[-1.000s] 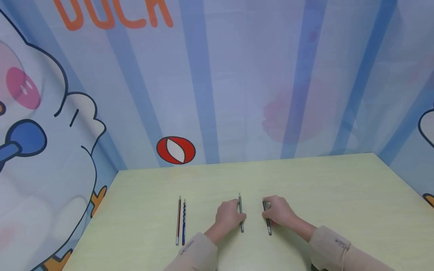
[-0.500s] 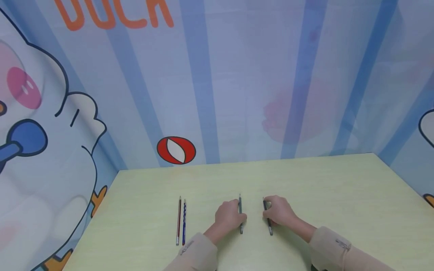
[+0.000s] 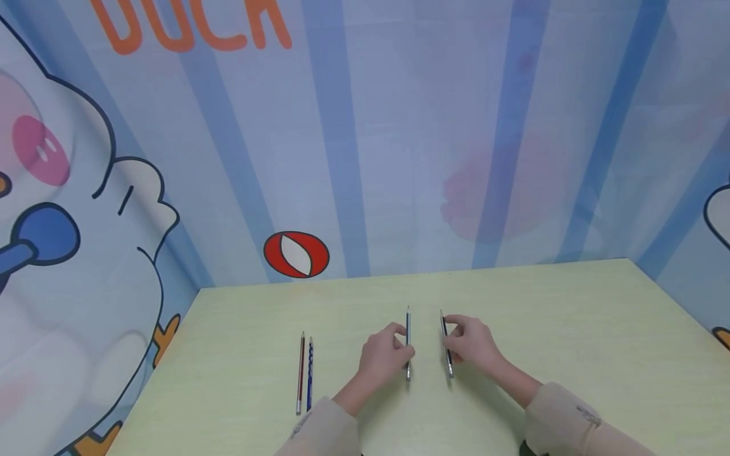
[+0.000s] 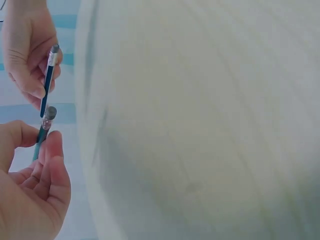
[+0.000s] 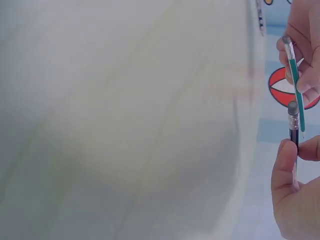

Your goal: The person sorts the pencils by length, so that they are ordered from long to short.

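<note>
In the head view the left hand [image 3: 381, 356] pinches a green pencil [image 3: 408, 320] between thumb and fingers, its sharpened tip pointing away from the person. The right hand [image 3: 474, 343] pinches a dark pencil [image 3: 444, 327] the same way, a short gap to the right. Shadows beneath suggest that both are slightly above the table. The left wrist view has the green pencil's grey eraser end [image 4: 50, 114] near the left hand [image 4: 37, 190]. In the right wrist view the dark pencil [image 5: 294, 131] rises from the right hand [image 5: 300, 190].
On the pale table [image 3: 239, 354], left of the hands, a dark red pencil [image 3: 301, 367] and a blue patterned pencil [image 3: 310, 370] lie side by side, tips pointing away. A printed cloth backdrop [image 3: 399, 158] stands behind the table's far edge.
Both hands have lifted their pencils and moved them slightly away from the person. The two pencils on the left have not moved.
</note>
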Available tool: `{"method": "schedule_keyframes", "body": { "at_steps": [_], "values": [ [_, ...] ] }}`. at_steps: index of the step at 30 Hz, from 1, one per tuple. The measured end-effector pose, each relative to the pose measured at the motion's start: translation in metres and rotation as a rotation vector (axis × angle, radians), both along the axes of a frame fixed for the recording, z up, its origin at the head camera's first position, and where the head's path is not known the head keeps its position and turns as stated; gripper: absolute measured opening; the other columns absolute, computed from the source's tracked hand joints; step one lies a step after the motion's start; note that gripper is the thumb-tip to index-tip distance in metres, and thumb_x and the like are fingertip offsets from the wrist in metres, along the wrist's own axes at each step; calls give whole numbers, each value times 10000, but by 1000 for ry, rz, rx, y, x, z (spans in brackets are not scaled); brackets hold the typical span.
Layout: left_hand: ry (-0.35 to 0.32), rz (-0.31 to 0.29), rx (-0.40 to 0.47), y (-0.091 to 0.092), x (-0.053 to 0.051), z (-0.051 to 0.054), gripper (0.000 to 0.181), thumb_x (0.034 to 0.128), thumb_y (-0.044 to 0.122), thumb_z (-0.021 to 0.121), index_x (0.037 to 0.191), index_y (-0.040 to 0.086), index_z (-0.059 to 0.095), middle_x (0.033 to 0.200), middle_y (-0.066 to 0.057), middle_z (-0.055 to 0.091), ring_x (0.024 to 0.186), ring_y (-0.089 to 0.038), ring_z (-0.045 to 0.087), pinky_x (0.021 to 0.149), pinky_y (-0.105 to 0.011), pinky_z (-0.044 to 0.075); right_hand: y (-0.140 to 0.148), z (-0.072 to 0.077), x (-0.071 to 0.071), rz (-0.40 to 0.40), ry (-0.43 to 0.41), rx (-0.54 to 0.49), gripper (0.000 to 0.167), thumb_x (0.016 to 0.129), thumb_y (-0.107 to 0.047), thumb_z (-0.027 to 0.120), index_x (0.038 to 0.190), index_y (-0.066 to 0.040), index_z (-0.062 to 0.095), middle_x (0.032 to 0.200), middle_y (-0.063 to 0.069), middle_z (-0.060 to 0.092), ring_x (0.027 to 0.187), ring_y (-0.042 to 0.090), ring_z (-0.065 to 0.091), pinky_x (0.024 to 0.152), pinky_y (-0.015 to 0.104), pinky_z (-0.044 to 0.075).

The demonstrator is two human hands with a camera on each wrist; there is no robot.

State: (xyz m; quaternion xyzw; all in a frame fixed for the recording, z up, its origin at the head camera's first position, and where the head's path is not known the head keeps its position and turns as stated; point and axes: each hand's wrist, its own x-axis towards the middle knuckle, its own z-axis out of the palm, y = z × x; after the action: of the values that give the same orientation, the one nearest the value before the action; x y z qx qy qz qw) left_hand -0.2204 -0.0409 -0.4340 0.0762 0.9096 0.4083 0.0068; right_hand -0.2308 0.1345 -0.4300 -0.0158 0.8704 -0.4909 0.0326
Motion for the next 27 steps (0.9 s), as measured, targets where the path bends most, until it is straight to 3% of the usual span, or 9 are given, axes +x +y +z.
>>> {"method": "schedule_keyframes", "body": {
  "at_steps": [6,11,18,27],
  "values": [
    [-25,-39,156,3,0,3,306,769,112,569,1071,70,542,648,13,622,494,-56,572,458,-201,381,-5,7,4,23,11,-127,421,773,-5,548,1182,49,465,674,59,536,481,118,513,480,270,489],
    [-79,-54,245,5,3,5,311,783,99,571,1090,64,528,722,-15,619,506,-84,588,462,-201,439,-11,10,7,42,-28,-225,403,787,11,537,1176,30,435,722,67,522,516,127,520,490,296,505],
    [-106,-75,300,6,9,5,300,802,74,567,1095,38,511,761,-49,619,514,-95,583,470,-187,473,-14,8,12,131,-47,-322,410,779,33,524,1170,44,400,732,58,504,551,132,527,500,305,512],
    [-140,-89,328,4,13,3,278,822,90,584,1083,37,505,761,-56,610,531,-137,598,485,-222,495,-15,5,18,243,-48,-359,391,818,23,503,1186,43,372,759,65,495,603,153,534,520,306,512]
  ]
}}
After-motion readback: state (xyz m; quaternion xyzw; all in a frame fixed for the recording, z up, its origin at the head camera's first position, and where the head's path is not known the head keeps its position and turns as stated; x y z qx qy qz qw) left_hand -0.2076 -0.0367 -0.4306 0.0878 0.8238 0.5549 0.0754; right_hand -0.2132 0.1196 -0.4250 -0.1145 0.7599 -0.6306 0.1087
